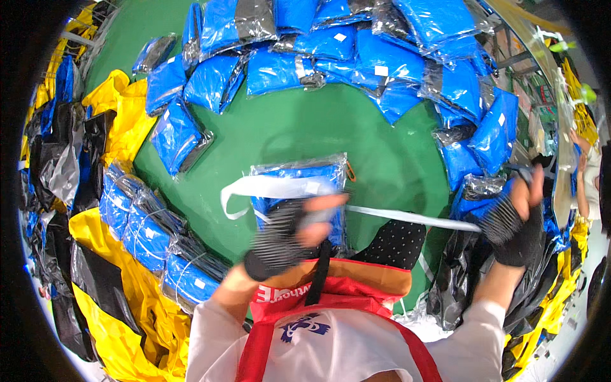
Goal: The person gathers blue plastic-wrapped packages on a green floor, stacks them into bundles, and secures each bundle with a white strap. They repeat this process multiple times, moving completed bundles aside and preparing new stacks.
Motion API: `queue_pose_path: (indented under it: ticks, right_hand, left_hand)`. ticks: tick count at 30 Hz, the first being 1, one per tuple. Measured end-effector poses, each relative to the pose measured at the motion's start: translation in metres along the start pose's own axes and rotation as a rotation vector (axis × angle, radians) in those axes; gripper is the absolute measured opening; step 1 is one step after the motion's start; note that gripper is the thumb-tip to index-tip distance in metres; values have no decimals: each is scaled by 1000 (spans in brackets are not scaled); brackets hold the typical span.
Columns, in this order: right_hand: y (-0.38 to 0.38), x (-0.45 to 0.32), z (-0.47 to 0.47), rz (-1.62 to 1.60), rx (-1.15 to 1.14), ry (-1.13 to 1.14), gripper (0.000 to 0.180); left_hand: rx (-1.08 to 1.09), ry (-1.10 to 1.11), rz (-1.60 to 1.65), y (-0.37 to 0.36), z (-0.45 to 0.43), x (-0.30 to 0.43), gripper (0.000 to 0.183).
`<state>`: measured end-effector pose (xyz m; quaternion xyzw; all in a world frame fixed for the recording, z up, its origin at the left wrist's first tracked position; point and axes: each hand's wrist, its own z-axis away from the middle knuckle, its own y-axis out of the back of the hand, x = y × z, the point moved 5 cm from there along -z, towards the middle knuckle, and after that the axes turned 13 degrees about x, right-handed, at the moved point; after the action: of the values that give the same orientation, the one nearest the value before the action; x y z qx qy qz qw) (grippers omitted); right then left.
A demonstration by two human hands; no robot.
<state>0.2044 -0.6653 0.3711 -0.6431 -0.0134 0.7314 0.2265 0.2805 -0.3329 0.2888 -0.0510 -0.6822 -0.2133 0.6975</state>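
A flat white strap [410,216] stretches between my two hands, with its loose end curling to the left. My left hand [296,229], in a black fingerless glove and blurred, holds the strap near a blue package in clear plastic [298,169] that lies in front of me. My right hand [515,219], gloved the same way, is raised at the right by the strap's other end; its exact hold on it cannot be made out. A small orange object [351,171] lies beside the package's upper right corner.
Blue plastic-wrapped packages [281,71] form an arc on the green surface [305,119]. Tied blue bundles [148,238] lie at the left beside yellow and black sheeting [129,296]. Black sheeting [448,277] is at the right. Another person's arm [582,181] shows at the far right.
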Motion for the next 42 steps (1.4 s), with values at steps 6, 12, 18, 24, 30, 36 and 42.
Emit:
queue_pose_path:
  ticks: [6,12,18,24,30,36,42]
  right_hand:
    - [-270,52,-128,642,-384,438,41]
    - [-223,95,-117,918,-229,271,38]
    - [-222,233,16,374,-488,-72,34]
    - [-2,72,-43,-284,217,-192,31]
    - [-66,2,-170,-366,235,230,27]
    - [-143,156,-296,1868,-454,-27,74]
    - [-211,308,-130,1592,-1146,-328,69]
  left_hand:
    - [-180,264,401,-56,-23,4,35]
    - [227,159,393,69,-42,-13,33]
    - [50,258,297,41,-65,13,35]
    - [326,219,491,141,-40,-92,27]
    - [912,536,1013,163,61,-96,27]
    - [269,508,-489,116,140,-122,32]
    - [125,444,-557,90,147,-109,25]
